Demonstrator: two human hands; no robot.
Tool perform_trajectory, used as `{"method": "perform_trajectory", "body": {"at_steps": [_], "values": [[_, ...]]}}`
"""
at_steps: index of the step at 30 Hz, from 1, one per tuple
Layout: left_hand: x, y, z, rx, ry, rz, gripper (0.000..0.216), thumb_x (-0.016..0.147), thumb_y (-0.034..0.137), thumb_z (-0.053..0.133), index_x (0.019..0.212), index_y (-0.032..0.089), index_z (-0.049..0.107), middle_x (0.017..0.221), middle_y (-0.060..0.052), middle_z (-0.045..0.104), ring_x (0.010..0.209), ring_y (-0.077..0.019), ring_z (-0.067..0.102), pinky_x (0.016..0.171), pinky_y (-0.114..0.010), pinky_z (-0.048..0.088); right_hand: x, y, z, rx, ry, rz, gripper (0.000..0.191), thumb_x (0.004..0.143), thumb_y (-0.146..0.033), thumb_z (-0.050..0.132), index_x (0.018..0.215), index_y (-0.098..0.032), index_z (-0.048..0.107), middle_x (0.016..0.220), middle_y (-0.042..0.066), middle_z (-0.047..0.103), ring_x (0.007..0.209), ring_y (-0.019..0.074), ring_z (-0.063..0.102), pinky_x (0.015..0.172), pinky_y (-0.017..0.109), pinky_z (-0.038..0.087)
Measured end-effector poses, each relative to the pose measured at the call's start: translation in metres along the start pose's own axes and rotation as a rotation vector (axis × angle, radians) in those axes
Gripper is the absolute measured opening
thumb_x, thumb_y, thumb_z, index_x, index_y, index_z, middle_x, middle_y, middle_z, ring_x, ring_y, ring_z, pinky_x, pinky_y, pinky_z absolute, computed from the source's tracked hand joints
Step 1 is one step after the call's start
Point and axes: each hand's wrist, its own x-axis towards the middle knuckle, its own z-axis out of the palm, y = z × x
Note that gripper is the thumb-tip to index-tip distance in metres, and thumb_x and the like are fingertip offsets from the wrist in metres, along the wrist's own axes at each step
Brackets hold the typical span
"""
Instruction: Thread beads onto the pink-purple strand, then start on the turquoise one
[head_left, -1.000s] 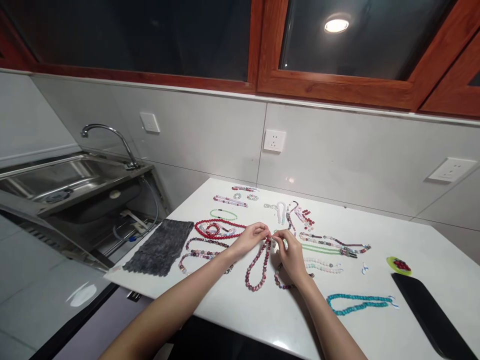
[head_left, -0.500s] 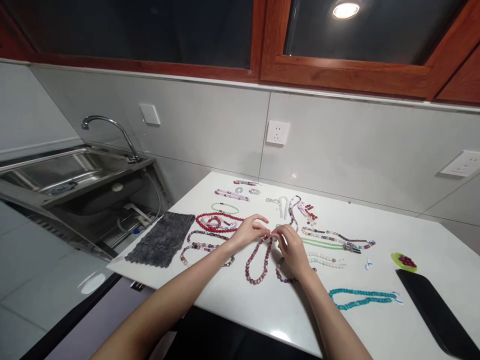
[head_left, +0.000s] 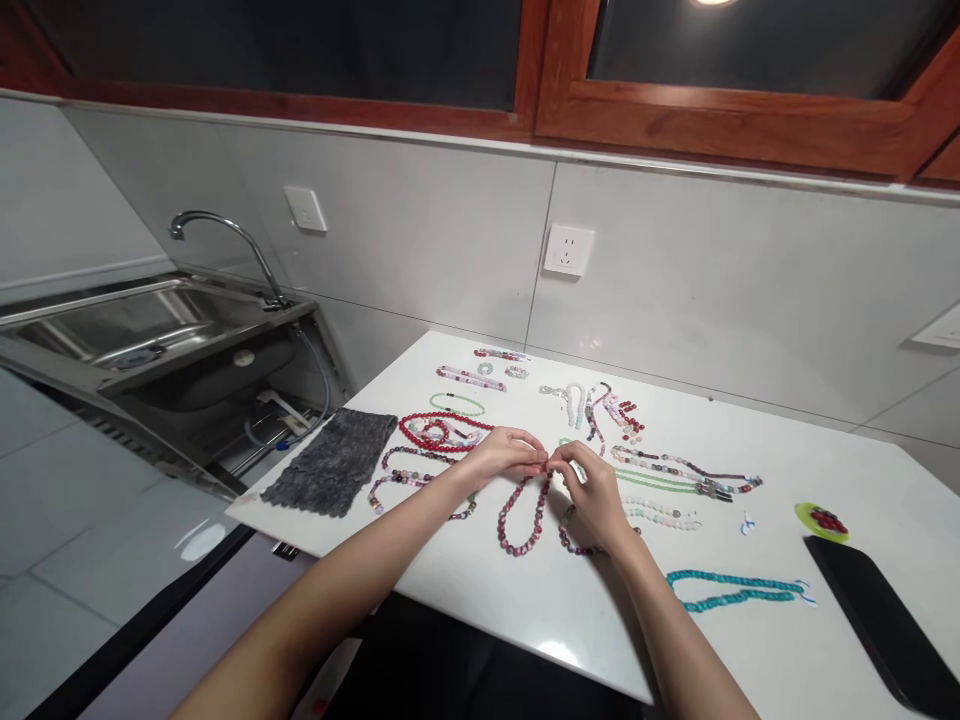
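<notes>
A strand of dark red beads (head_left: pixel 520 548) hangs in a loop below my hands, its lower part on or just over the white counter. My left hand (head_left: pixel 506 455) pinches the top of this strand from the left. From the right, the fingers of my right hand (head_left: pixel 592 482) close on the other end, fingertips almost touching the left ones. What lies exactly between the fingertips is too small to make out. Partly behind my right hand lies another dark multicoloured bead strand (head_left: pixel 574 545). A bright red bead necklace (head_left: pixel 411 432) rests beyond my left wrist.
Turquoise beads (head_left: pixel 735 578), a black phone (head_left: pixel 877 620) and a green dish of red beads (head_left: pixel 814 518) lie at right. A grey cloth (head_left: pixel 330 470) covers the left corner. Several bead strands (head_left: pixel 660 465) spread across the counter (head_left: pixel 465 570). A sink (head_left: pixel 150 310) stands left.
The view has shifted slightly, so everything sits a little right and higher. Both hands stay together at the top of the dark red strand, fingertips slightly closer.
</notes>
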Motion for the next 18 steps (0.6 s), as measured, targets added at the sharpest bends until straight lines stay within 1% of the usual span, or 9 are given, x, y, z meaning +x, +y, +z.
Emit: {"method": "perform_trajectory", "body": {"at_steps": [5, 7, 10, 12, 16, 18], "values": [[0.000, 0.001, 0.000, 0.025, -0.061, -0.050, 0.038, 0.065, 0.039, 0.080, 0.087, 0.011, 0.067, 0.082, -0.012, 0.072, 0.072, -0.0178, 0.069, 0.066, -0.025, 0.054, -0.001, 0.002, 0.002, -0.031, -0.013, -0.078, 0.018, 0.094, -0.019, 0.040, 0.084, -0.021, 0.055, 0.085, 0.005, 0.058, 0.079, 0.0184, 0.053, 0.072, 0.031, 0.041], [-0.002, 0.003, 0.001, 0.015, -0.091, -0.034, 0.037, 0.066, 0.038, 0.080, 0.087, 0.011, 0.067, 0.081, -0.012, 0.072, 0.072, -0.0176, 0.069, 0.066, -0.026, 0.053, -0.001, 0.002, 0.001, -0.031, -0.008, -0.073, 0.017, 0.094, -0.019, 0.040, 0.084, -0.021, 0.055, 0.085, 0.005, 0.058, 0.079, 0.0185, 0.053, 0.072, 0.031, 0.041], [-0.004, 0.006, 0.004, 0.025, -0.131, 0.051, 0.034, 0.070, 0.038, 0.077, 0.088, 0.010, 0.068, 0.078, -0.011, 0.070, 0.069, -0.0146, 0.066, 0.065, -0.025, 0.051, 0.000, 0.000, 0.001, 0.028, 0.036, 0.027, 0.015, 0.093, -0.021, 0.043, 0.084, -0.021, 0.056, 0.082, 0.003, 0.059, 0.076, 0.0176, 0.054, 0.072, 0.030, 0.041], [-0.006, 0.009, 0.005, 0.045, -0.139, 0.095, 0.035, 0.072, 0.038, 0.075, 0.091, 0.010, 0.068, 0.081, -0.011, 0.071, 0.069, -0.0138, 0.066, 0.067, -0.025, 0.050, 0.001, -0.002, 0.002, 0.096, 0.067, 0.114, 0.015, 0.092, -0.022, 0.044, 0.084, -0.020, 0.056, 0.081, 0.003, 0.060, 0.075, 0.0174, 0.055, 0.071, 0.030, 0.042], [-0.008, 0.014, 0.007, 0.070, -0.160, 0.110, 0.043, 0.075, 0.045, 0.071, 0.099, 0.010, 0.068, 0.093, -0.016, 0.070, 0.081, -0.0187, 0.068, 0.076, -0.030, 0.051, 0.003, -0.002, 0.003, 0.240, 0.105, 0.232, 0.015, 0.090, -0.024, 0.045, 0.083, -0.020, 0.058, 0.079, 0.002, 0.062, 0.073, 0.0174, 0.057, 0.069, 0.029, 0.043], [-0.008, 0.015, 0.007, 0.097, -0.160, 0.150, 0.046, 0.078, 0.047, 0.068, 0.104, 0.010, 0.066, 0.095, -0.017, 0.070, 0.081, -0.0198, 0.067, 0.075, -0.032, 0.051, 0.003, -0.001, 0.002, 0.283, 0.123, 0.252, 0.015, 0.089, -0.025, 0.046, 0.081, -0.020, 0.058, 0.076, 0.002, 0.061, 0.071, 0.0168, 0.056, 0.067, 0.028, 0.042]]}}
